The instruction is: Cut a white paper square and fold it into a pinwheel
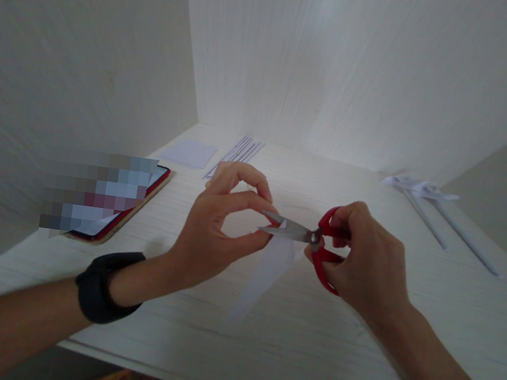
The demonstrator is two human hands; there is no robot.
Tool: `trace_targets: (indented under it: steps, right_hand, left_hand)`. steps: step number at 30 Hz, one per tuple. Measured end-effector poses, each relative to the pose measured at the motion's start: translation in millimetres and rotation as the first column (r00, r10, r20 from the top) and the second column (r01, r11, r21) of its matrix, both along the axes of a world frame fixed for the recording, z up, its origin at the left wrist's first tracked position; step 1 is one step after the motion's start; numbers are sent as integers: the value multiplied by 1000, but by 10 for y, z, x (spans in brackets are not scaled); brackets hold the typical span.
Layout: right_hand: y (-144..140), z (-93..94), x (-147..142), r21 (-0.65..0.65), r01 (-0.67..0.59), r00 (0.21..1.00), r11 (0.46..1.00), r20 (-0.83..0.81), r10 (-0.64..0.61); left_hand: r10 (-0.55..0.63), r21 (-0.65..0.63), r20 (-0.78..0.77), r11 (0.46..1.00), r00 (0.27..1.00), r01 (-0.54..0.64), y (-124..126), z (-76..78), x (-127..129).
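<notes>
— Where's our paper strip (265, 272)?
— Above the table (344, 351), our left hand (218, 229) pinching its top end.
— And our right hand (365, 261)?
— Its grip is closed around the red scissors (307, 237), blades at the strip.

Phone (115, 209) left on table (307, 347); paper strips (237, 153) behind hands; rolled sticks (440, 221) far right.

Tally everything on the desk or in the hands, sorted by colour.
White: 5 – paper strip being cut, paper sheet, bundle of thin strips, two rolled paper sticks
Red: 2 – scissors, phone
Black: 1 – wristband
Total: 8
</notes>
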State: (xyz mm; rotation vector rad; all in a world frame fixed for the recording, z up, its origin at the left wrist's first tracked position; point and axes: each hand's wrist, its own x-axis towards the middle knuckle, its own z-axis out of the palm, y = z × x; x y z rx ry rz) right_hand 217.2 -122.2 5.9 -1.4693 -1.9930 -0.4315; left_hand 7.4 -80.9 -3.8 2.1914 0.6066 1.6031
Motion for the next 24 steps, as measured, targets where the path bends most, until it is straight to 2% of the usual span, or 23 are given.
trace_targets:
  steps: [8,24]
  right_hand:
    - [10,30,-9,-5,-7,1000,1000,1,7]
    - [0,47,-20,-24,3,1000,1000,5,-2]
  left_hand:
    - [42,34,-36,999,998,-41,-1,3,-5]
    - [26,-7,-14,1000,1000,-26,-11,6,6]
